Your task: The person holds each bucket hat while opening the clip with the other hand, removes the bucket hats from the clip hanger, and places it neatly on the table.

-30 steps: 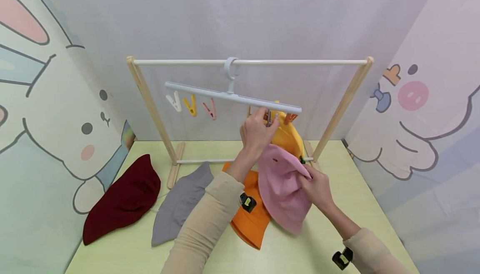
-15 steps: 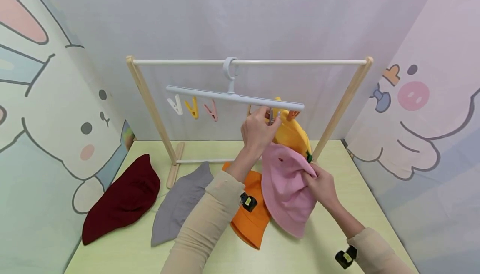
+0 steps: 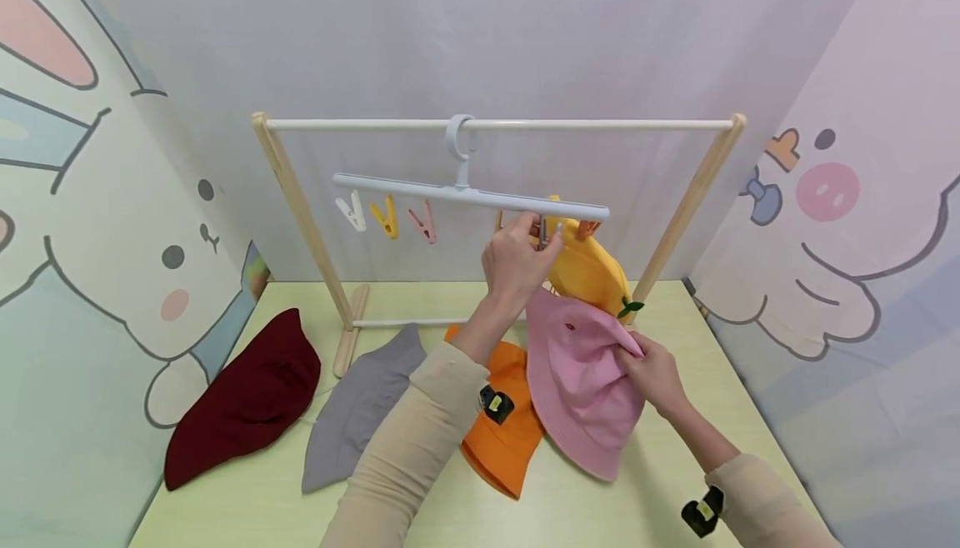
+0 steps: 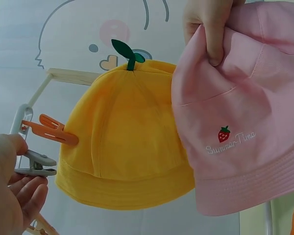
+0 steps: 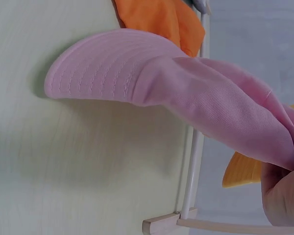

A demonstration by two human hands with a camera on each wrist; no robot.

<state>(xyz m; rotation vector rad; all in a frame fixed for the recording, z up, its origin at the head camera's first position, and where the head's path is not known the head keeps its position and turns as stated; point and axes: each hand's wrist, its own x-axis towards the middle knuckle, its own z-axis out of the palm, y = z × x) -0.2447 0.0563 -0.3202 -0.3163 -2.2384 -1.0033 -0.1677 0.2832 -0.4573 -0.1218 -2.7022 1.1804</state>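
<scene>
My left hand [image 3: 517,263] pinches a grey clothespin [image 4: 36,164] below the pale blue hanger [image 3: 420,188]; its jaws hold no cloth in the left wrist view. With my right hand [image 3: 652,375] I grip a pink bucket hat [image 3: 581,386] by its crown. A strawberry and lettering are stitched on the hat, and its brim hangs downward. Behind it a yellow hat [image 4: 127,132] with a green leaf sprout hangs from an orange clothespin [image 4: 54,131] at the hanger's right end. White [image 3: 351,211], yellow [image 3: 385,216] and pink clothespins [image 3: 423,221] dangle from the left half.
The hanger hooks over the white rail [image 3: 585,125] of a wooden-legged rack and tilts down to the right. On the table [image 3: 247,506] lie a dark red hat [image 3: 247,402], a grey hat [image 3: 363,411] and an orange hat [image 3: 506,440]. Printed curtains surround the table.
My right hand and the pink hat have moved right and slightly down. The yellow hat has swung right, showing more of its leaf. The hanger has tilted slightly; my left hand stays nearly in place.
</scene>
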